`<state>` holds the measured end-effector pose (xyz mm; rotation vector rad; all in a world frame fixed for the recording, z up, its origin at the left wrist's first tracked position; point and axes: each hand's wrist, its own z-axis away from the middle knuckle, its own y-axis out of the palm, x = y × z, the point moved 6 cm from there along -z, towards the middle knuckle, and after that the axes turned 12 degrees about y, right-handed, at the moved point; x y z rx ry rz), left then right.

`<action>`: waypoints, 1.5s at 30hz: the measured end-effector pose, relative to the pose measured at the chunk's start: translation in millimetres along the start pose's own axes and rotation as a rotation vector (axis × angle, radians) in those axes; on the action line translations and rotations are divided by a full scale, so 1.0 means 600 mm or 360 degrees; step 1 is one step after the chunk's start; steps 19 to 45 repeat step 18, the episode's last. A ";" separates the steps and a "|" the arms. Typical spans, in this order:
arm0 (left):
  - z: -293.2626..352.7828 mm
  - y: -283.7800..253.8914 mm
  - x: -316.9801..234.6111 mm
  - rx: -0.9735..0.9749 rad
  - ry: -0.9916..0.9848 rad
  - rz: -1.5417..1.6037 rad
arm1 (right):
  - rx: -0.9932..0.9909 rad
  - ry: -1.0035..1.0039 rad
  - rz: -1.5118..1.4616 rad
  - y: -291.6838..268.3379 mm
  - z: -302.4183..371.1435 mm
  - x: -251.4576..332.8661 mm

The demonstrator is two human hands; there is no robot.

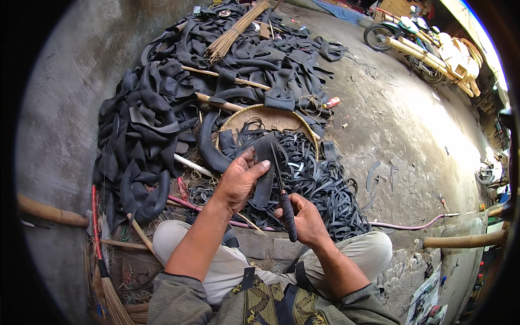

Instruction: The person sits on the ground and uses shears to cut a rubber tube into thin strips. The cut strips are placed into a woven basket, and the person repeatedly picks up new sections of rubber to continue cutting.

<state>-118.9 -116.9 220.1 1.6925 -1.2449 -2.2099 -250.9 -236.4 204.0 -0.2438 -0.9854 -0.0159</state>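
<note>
My left hand [238, 181] grips a black rubber piece [264, 184], a flat strip that looks cut from an inner tube, with the thumb pressed on its face. In my right hand [307, 219] are scissors [290, 216] with a dark wrapped handle. Their long thin blades point up and away from me, along the right edge of the rubber. Fingers of the right hand partly hide the handles. Just beyond both hands, a round woven tray [260, 111] holds narrow black rubber strips [303, 157], which spill over its near right side.
Black rubber sheets and tubes [146, 119] pile against the wall on the left. A bundle of thin sticks [235, 35] lies on top. A pink hose [411, 225] crosses the floor. Bamboo poles [51, 211] jut in at the sides. A loaded motorbike [417, 40] stands far right.
</note>
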 end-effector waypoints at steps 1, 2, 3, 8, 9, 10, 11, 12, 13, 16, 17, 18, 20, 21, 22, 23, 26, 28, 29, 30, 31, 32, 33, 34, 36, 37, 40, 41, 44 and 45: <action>0.002 0.001 -0.001 0.0044 0.0029 -0.0096 | -0.0073 -0.0146 0.0035 -0.003 0.001 0.009; 0.005 0.001 0.000 0.0068 0.0034 -0.0191 | -0.0154 -0.0230 0.0087 -0.007 0.001 0.013; 0.009 0.001 0.002 0.0100 0.0044 -0.0272 | -0.0236 -0.0325 0.0143 -0.011 0.002 0.018; 0.015 0.013 0.013 0.0163 0.0067 -0.0389 | -0.0162 -0.0148 0.0009 -0.011 -0.006 0.004; 0.013 0.011 0.012 0.0147 0.0032 -0.0359 | -0.0118 -0.0111 -0.0048 -0.009 -0.006 0.002; 0.012 0.008 0.010 0.0119 -0.0012 -0.0328 | -0.0089 -0.0087 -0.0031 -0.008 -0.003 0.002; 0.010 0.003 0.006 0.0078 -0.0047 -0.0244 | -0.0056 -0.0064 -0.0014 -0.007 0.002 0.002; 0.008 -0.003 0.002 0.0027 -0.0095 -0.0164 | -0.0022 -0.0040 0.0011 -0.005 0.005 0.003; 0.008 -0.008 0.001 -0.0026 -0.0142 -0.0086 | -0.0015 -0.0041 0.0011 -0.003 0.006 0.006; 0.001 -0.004 -0.006 0.0034 0.0004 -0.0190 | -0.0070 -0.0110 0.0093 -0.003 0.006 0.015; 0.003 -0.004 -0.005 0.0025 0.0043 -0.0260 | -0.0133 -0.0177 0.0160 -0.006 0.005 0.019; 0.002 -0.003 -0.003 0.0056 0.0047 -0.0265 | -0.0195 -0.0240 0.0227 -0.009 0.004 0.022; 0.002 -0.003 -0.003 0.0056 0.0047 -0.0265 | -0.0195 -0.0240 0.0227 -0.009 0.004 0.022; 0.002 -0.003 -0.003 0.0056 0.0047 -0.0265 | -0.0195 -0.0240 0.0227 -0.009 0.004 0.022; 0.002 -0.003 -0.003 0.0056 0.0047 -0.0265 | -0.0195 -0.0240 0.0227 -0.009 0.004 0.022; 0.002 -0.003 -0.003 0.0056 0.0047 -0.0265 | -0.0195 -0.0240 0.0227 -0.009 0.004 0.022; 0.002 -0.003 -0.003 0.0056 0.0047 -0.0265 | -0.0195 -0.0240 0.0227 -0.009 0.004 0.022; 0.002 -0.003 -0.003 0.0056 0.0047 -0.0265 | -0.0195 -0.0240 0.0227 -0.009 0.004 0.022; 0.002 -0.003 -0.003 0.0056 0.0047 -0.0265 | -0.0195 -0.0240 0.0227 -0.009 0.004 0.022; 0.002 -0.003 -0.003 0.0056 0.0047 -0.0265 | -0.0195 -0.0240 0.0227 -0.009 0.004 0.022; 0.002 -0.003 -0.003 0.0056 0.0047 -0.0265 | -0.0195 -0.0240 0.0227 -0.009 0.004 0.022; 0.002 -0.003 -0.003 0.0056 0.0047 -0.0265 | -0.0195 -0.0240 0.0227 -0.009 0.004 0.022; 0.002 -0.003 -0.003 0.0056 0.0047 -0.0265 | -0.0195 -0.0240 0.0227 -0.009 0.004 0.022; 0.002 -0.003 -0.003 0.0056 0.0047 -0.0265 | -0.0195 -0.0240 0.0227 -0.009 0.004 0.022; 0.002 -0.003 -0.003 0.0056 0.0047 -0.0265 | -0.0195 -0.0240 0.0227 -0.009 0.004 0.022; 0.002 -0.003 -0.003 0.0056 0.0047 -0.0265 | -0.0195 -0.0240 0.0227 -0.009 0.004 0.022; 0.002 -0.003 -0.003 0.0056 0.0047 -0.0265 | -0.0195 -0.0240 0.0227 -0.009 0.004 0.022; 0.002 -0.003 -0.003 0.0056 0.0047 -0.0265 | -0.0195 -0.0240 0.0227 -0.009 0.004 0.022; 0.002 -0.003 -0.003 0.0056 0.0047 -0.0265 | -0.0195 -0.0240 0.0227 -0.009 0.004 0.022; 0.002 -0.003 -0.003 0.0056 0.0047 -0.0265 | -0.0195 -0.0240 0.0227 -0.009 0.004 0.022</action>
